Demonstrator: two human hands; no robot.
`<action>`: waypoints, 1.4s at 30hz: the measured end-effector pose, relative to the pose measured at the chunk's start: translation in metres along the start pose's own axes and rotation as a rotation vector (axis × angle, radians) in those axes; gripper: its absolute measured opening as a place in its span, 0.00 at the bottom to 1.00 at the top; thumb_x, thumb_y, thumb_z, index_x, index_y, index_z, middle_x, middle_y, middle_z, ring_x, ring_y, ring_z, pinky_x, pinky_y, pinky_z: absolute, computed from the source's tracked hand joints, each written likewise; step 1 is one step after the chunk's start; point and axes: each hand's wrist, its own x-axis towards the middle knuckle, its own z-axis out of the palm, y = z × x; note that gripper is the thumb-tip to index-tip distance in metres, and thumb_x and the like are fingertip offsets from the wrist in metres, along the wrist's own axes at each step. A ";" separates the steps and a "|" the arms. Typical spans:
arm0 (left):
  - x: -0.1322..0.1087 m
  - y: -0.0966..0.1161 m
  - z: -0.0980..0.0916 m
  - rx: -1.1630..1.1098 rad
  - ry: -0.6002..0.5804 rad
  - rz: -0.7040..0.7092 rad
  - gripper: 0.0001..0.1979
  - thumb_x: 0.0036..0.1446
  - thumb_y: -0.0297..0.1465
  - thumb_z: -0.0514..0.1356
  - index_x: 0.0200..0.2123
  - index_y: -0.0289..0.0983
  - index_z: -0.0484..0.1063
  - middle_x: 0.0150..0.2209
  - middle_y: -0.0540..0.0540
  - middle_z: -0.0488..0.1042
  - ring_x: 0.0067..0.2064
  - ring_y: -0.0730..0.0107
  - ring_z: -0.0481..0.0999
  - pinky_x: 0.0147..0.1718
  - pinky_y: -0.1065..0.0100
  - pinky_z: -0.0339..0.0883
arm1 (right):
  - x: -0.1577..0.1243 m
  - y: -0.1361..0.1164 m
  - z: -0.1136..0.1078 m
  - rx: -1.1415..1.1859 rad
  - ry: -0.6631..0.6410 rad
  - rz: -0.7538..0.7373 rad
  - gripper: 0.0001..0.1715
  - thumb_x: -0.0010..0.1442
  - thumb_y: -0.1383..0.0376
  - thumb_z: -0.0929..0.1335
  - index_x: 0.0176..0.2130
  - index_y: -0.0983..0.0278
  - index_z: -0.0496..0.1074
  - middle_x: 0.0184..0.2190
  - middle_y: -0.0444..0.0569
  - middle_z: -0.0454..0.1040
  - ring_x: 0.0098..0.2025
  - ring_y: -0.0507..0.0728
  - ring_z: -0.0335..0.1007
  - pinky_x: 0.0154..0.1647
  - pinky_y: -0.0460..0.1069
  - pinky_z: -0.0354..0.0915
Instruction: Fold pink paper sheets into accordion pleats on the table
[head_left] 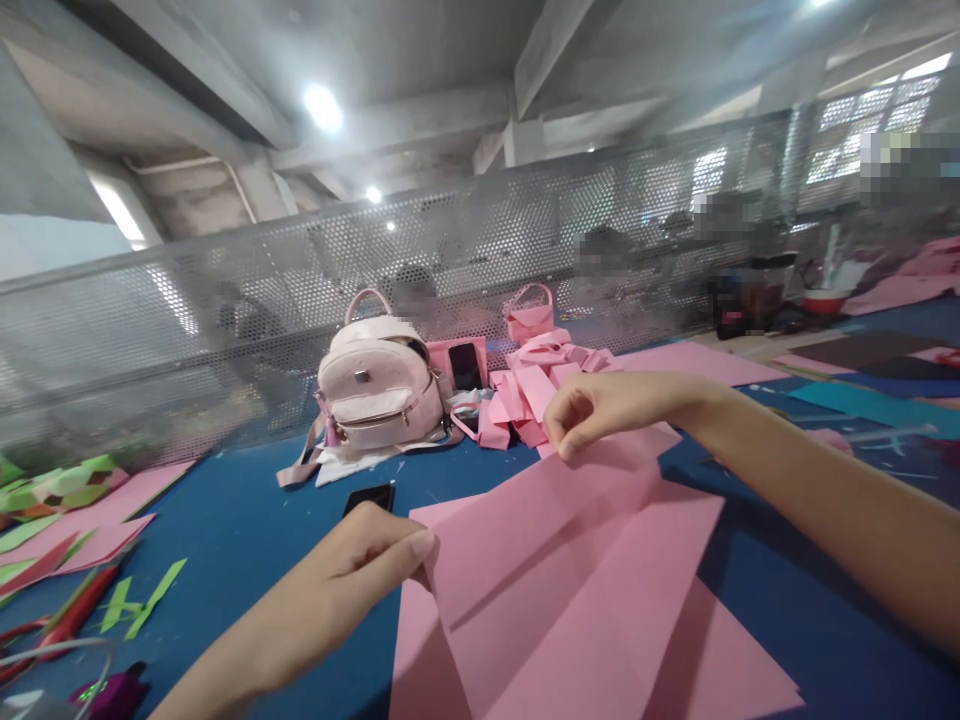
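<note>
Head view: your left hand (pixel 360 565) is nearly closed, thumb pressed over bent fingers, w/ the left corner of a pink sheet (pixel 517 540) nipped btwn them. Your right hand (pixel 600 412) is curled into a thumb-and-finger pinch on the sheet's far edge, a small gap showing inside the curl. Sheet's right in front of you, tilted, over more pink paper (pixel 739 640) lying on the blue table (pixel 247 520); can't tell if its near part touches. Pinching two spots well apart prob. stops it sagging, b/c thin stock would droop from one. Gripping at the rim leaves most of its face uncovered, prob. so you can see it.

Beyond your right hand: pink strips (pixel 525 395) in a heap, prob. set back for elbow room. Bag (pixel 375 395) stands near the mesh (pixel 307 270), prob. parked out of your way. Phone (pixel 369 496) lies just past your left hand. Far left, scissors (pixel 79 612) & green strips (pixel 142 605), prob. put aside yet handy.
</note>
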 end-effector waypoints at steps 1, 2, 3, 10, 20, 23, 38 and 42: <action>-0.001 0.000 -0.003 -0.003 0.005 0.006 0.20 0.58 0.46 0.61 0.22 0.38 0.77 0.25 0.48 0.73 0.30 0.66 0.69 0.30 0.71 0.64 | 0.000 -0.001 0.000 0.012 -0.007 -0.003 0.14 0.56 0.56 0.72 0.29 0.65 0.76 0.27 0.44 0.75 0.32 0.52 0.68 0.34 0.47 0.60; -0.001 0.000 -0.006 -0.023 -0.005 0.014 0.20 0.58 0.46 0.61 0.22 0.38 0.78 0.24 0.48 0.73 0.29 0.66 0.70 0.30 0.70 0.65 | 0.000 -0.002 0.000 0.017 -0.015 -0.010 0.14 0.56 0.56 0.72 0.29 0.65 0.76 0.27 0.44 0.75 0.33 0.52 0.68 0.34 0.47 0.60; 0.000 0.000 -0.009 -0.060 -0.020 0.027 0.21 0.59 0.45 0.61 0.21 0.38 0.78 0.23 0.47 0.74 0.29 0.65 0.71 0.31 0.69 0.66 | 0.000 -0.002 0.000 0.015 -0.016 -0.018 0.13 0.57 0.57 0.71 0.29 0.65 0.76 0.28 0.44 0.74 0.33 0.52 0.68 0.34 0.47 0.60; 0.016 -0.005 -0.013 0.019 0.235 0.176 0.20 0.63 0.45 0.55 0.43 0.41 0.83 0.47 0.42 0.81 0.51 0.49 0.76 0.51 0.60 0.66 | 0.005 0.000 0.004 -0.116 0.112 -0.014 0.14 0.56 0.57 0.70 0.28 0.66 0.76 0.24 0.43 0.69 0.28 0.51 0.61 0.29 0.46 0.56; 0.010 -0.013 0.038 0.555 -0.146 0.067 0.23 0.70 0.38 0.47 0.23 0.39 0.66 0.20 0.52 0.62 0.22 0.71 0.56 0.24 0.67 0.43 | 0.020 -0.015 0.048 -0.037 0.017 -0.037 0.09 0.55 0.64 0.70 0.31 0.66 0.79 0.27 0.45 0.77 0.32 0.53 0.70 0.33 0.45 0.62; 0.008 -0.014 0.042 0.561 -0.140 0.047 0.21 0.69 0.37 0.46 0.22 0.39 0.57 0.20 0.53 0.56 0.22 0.72 0.52 0.25 0.66 0.41 | 0.023 -0.024 0.063 -0.076 0.063 -0.044 0.10 0.55 0.64 0.70 0.34 0.65 0.82 0.28 0.46 0.79 0.32 0.54 0.72 0.33 0.46 0.62; 0.021 -0.019 0.015 0.511 -0.136 0.021 0.22 0.69 0.42 0.45 0.22 0.39 0.50 0.21 0.54 0.53 0.25 0.71 0.51 0.25 0.66 0.42 | 0.026 -0.003 0.036 -0.173 0.179 -0.175 0.12 0.58 0.62 0.69 0.32 0.67 0.80 0.29 0.47 0.78 0.32 0.54 0.73 0.35 0.46 0.63; 0.022 -0.018 0.005 0.500 -0.105 0.004 0.24 0.68 0.46 0.44 0.23 0.39 0.49 0.22 0.54 0.52 0.25 0.72 0.51 0.25 0.66 0.42 | 0.014 0.014 0.003 -0.223 0.174 -0.109 0.14 0.59 0.58 0.69 0.30 0.67 0.78 0.28 0.48 0.76 0.34 0.55 0.71 0.36 0.48 0.62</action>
